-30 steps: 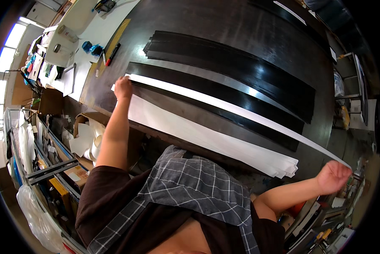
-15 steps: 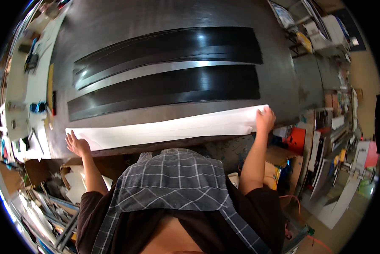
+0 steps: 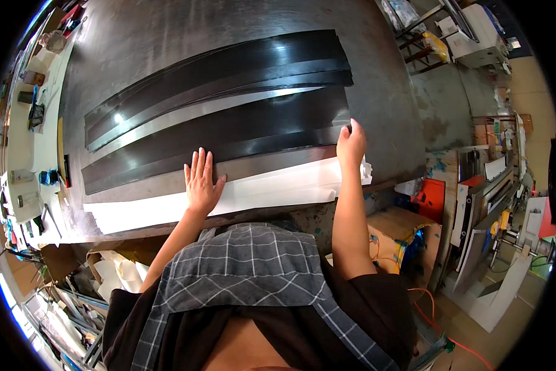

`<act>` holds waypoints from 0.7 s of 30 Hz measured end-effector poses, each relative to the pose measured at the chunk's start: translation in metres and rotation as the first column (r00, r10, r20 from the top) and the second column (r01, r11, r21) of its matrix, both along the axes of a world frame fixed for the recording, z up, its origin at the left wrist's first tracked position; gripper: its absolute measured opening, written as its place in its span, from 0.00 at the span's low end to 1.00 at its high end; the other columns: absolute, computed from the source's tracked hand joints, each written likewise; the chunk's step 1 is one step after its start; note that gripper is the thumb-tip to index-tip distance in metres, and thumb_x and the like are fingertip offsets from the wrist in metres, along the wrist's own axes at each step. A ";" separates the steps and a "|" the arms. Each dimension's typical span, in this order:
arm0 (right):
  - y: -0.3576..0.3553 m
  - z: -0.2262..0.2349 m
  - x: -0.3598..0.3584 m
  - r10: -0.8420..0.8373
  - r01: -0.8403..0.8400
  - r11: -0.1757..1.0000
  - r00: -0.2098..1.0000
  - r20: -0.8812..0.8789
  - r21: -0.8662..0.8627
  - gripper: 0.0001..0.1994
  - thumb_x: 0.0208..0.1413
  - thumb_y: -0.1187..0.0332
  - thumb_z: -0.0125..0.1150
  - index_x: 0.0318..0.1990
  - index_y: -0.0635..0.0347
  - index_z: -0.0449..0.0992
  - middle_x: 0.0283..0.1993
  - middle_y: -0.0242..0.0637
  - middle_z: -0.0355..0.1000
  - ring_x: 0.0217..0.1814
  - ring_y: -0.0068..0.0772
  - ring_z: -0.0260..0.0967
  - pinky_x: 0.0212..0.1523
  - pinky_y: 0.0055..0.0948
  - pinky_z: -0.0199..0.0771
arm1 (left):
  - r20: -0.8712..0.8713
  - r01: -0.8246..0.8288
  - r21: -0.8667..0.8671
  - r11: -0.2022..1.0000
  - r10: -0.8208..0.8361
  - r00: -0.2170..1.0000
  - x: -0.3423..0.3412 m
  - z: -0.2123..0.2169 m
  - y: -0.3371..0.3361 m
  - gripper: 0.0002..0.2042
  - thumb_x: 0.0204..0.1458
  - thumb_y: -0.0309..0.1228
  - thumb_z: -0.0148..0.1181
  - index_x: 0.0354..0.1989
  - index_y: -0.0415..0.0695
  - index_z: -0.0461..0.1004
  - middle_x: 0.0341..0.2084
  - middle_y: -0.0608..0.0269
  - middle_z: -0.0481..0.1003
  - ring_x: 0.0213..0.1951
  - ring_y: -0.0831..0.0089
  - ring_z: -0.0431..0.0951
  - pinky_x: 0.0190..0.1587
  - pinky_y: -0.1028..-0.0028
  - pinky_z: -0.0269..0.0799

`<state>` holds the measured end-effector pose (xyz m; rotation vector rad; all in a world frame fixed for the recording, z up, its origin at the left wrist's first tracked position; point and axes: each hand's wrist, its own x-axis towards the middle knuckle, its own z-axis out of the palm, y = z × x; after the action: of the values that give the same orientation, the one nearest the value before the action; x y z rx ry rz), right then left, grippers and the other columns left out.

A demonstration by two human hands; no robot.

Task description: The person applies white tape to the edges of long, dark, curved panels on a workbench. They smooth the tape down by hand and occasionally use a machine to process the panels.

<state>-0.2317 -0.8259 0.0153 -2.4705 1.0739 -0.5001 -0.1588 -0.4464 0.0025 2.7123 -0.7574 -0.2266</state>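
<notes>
Two runs of long black material on the dark surface (image 3: 166,28), lying roughly side by side, both slanting up toward the right. Far black strips (image 3: 259,62): several, overlapping, edges slightly out of line, with bright glare on them. Near black strip (image 3: 259,123): between the far ones and the person, a narrow gap separating the two runs.

White strips (image 3: 271,188): layered along the person's edge of the surface, below the near black strip, a band of bare surface between. Layers uneven at the right end.

Left hand (image 3: 202,185): palm down, fingers extended and spread, gripping nothing. Fingertips at the lower edge of the near black strip; whether they press on it, cannot tell. Heel of hand above the white strips.

Right hand (image 3: 351,147): at the right end of the near black strip, thumb and fingers by its edge. Whether they pinch it or only touch, cannot tell. Forearm crosses over the white strips near their right end.

Person wears a checked apron (image 3: 247,266) over dark sleeves. To the left, a blue object (image 3: 48,177) on a pale worktop. Lower right, a cardboard box (image 3: 408,229) near an orange-red panel (image 3: 431,199).
</notes>
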 end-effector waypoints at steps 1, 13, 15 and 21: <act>0.001 0.019 0.000 -0.019 0.015 0.994 0.999 0.036 0.110 0.14 0.57 0.68 0.54 0.48 0.64 0.72 0.44 0.51 0.74 0.47 0.51 0.71 0.47 0.42 0.69 | -0.002 -0.003 0.002 1.000 0.003 1.000 0.000 0.002 -0.002 0.37 0.50 0.38 0.58 0.67 0.43 0.51 0.69 0.54 0.46 0.70 0.56 0.43 0.68 0.51 0.36; -0.092 -0.027 0.073 -0.109 -0.121 0.919 0.837 0.536 0.375 0.18 0.62 0.57 0.53 0.46 0.65 0.72 0.32 0.32 0.70 0.31 0.22 0.67 0.30 0.24 0.72 | 0.213 -0.029 0.038 0.999 0.020 0.977 0.074 -0.010 -0.048 0.33 0.58 0.46 0.48 0.67 0.40 0.51 0.68 0.51 0.49 0.70 0.57 0.46 0.69 0.54 0.37; -0.106 -0.036 0.106 -0.027 -0.113 0.951 0.897 0.442 0.288 0.16 0.60 0.60 0.52 0.43 0.66 0.73 0.39 0.51 0.74 0.42 0.51 0.72 0.44 0.41 0.70 | 0.225 -0.091 0.089 0.992 0.069 0.972 0.101 -0.013 -0.062 0.32 0.59 0.48 0.46 0.67 0.41 0.52 0.68 0.52 0.50 0.70 0.58 0.47 0.69 0.56 0.39; -0.131 -0.029 0.154 -0.034 -0.004 0.967 0.989 0.145 0.253 0.22 0.56 0.49 0.54 0.38 0.63 0.75 0.38 0.49 0.75 0.44 0.53 0.73 0.44 0.45 0.70 | 0.187 -0.174 0.119 0.978 0.150 0.971 0.160 -0.020 -0.093 0.33 0.59 0.52 0.45 0.66 0.42 0.54 0.68 0.53 0.51 0.70 0.60 0.47 0.68 0.56 0.42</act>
<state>-0.0775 -0.9565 -0.0134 -2.1694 1.0289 -0.5082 0.0016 -0.5395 -0.0179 2.9347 -0.5804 0.0022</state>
